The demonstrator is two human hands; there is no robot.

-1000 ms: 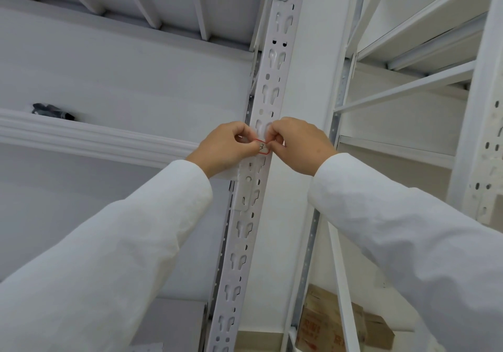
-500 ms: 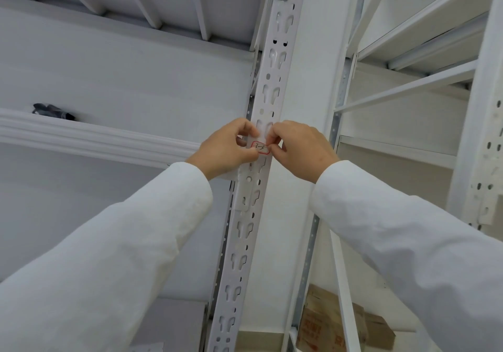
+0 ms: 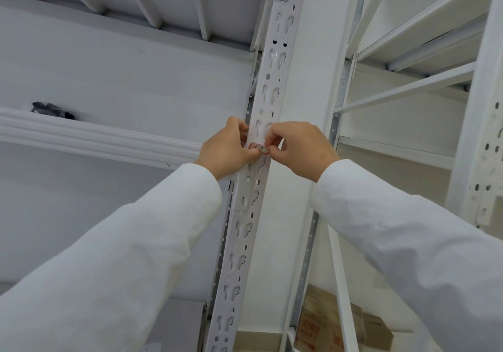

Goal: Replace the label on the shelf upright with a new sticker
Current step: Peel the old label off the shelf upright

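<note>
Both hands are meeting on the sticker [image 3: 257,148], a small red-bordered white label with handwriting, lying flat on the shelf upright [image 3: 246,215]. The left hand [image 3: 227,151] is pressing its thumb on the label's lower edge; the right hand [image 3: 300,149] is pinching the right corner with curled fingertips. The upright is smooth white metal, punched with keyhole slots. Cardboard boxes [image 3: 334,327] are sitting low right.

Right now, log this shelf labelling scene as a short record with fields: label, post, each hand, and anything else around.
label: small red-bordered handwritten sticker on the post face
post: white perforated metal shelf upright, tilted in view
left hand: thumb pressing on the sticker
right hand: fingertips pinching the sticker's right edge
left shelf: dark object
bottom right: brown cardboard boxes
</note>
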